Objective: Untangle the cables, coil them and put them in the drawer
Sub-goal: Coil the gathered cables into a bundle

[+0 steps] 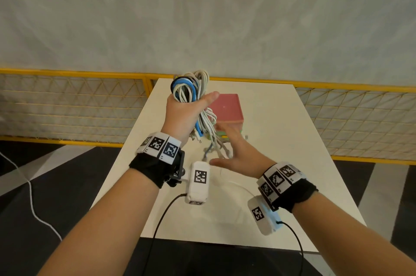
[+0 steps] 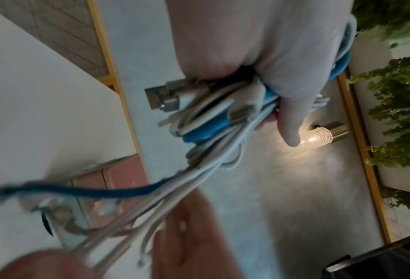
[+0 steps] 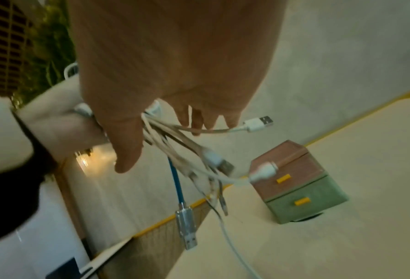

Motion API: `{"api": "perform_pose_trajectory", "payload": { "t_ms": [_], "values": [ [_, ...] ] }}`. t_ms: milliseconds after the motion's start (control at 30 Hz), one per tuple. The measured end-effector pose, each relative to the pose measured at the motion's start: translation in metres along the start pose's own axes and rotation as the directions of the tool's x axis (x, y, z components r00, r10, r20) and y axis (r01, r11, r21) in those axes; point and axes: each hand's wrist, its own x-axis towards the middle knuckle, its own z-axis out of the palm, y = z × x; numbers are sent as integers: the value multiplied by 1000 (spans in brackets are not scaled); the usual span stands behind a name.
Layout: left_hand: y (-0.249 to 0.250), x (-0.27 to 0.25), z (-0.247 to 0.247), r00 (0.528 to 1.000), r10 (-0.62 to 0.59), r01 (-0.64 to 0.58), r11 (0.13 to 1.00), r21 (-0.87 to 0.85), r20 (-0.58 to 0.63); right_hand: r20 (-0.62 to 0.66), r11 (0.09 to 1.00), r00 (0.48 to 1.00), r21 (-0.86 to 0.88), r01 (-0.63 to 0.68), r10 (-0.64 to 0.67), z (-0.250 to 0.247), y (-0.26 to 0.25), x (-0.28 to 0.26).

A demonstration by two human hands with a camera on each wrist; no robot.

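We have the cables (image 1: 191, 93) bunched in our left hand (image 1: 182, 116), lifted above the far half of the table (image 1: 281, 163); its fingers are curled tight round the middle of the bundle, thumb pointing toward the drawer box (image 1: 228, 110). The bundle's long axis runs up and down: loops stick out above the fist and the loose plug ends hang below it, toward the table. Our right hand (image 1: 238, 154) sits just below and to the right of those ends, fingers spread and fairly straight, holding nothing that we can see, though the dangling strands brush close by it. It is the nearer hand to the tails, so gathering them likely falls to it. The drawer box stands near the far edge of the table, just behind the hanging ends; in the right wrist view both its drawers, pink above green, look closed, so one must be opened before anything goes in. The blue cable (image 3: 176, 185) hangs among the white ones.
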Motion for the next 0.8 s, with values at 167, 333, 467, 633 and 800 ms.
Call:
{"api": "perform_pose_trajectory", "payload": {
  "t_ms": [167, 333, 467, 633, 800],
  "values": [
    [8, -5, -1, 998, -4, 5, 1000, -18, 56, 2, 991, 999, 131, -35, 35, 6, -16, 18],
    [20, -4, -12, 988, -22, 58, 969, -239, 152, 121, 990, 988, 98, -103, 91, 18, 3, 21],
    [18, -7, -23, 948, -14, 107, 955, -276, 318, 120, 987, 990, -155, -51, 70, 12, 2, 31],
    [14, -12, -34, 870, -87, 102, 995, -4, 486, -7, 833, 1000, -552, -24, 24, -8, -14, 39],
    [2, -14, -40, 914, -205, 113, 958, 265, 350, 12, 621, 1000, -784, 18, -13, -21, -34, 36]
  ]
}}
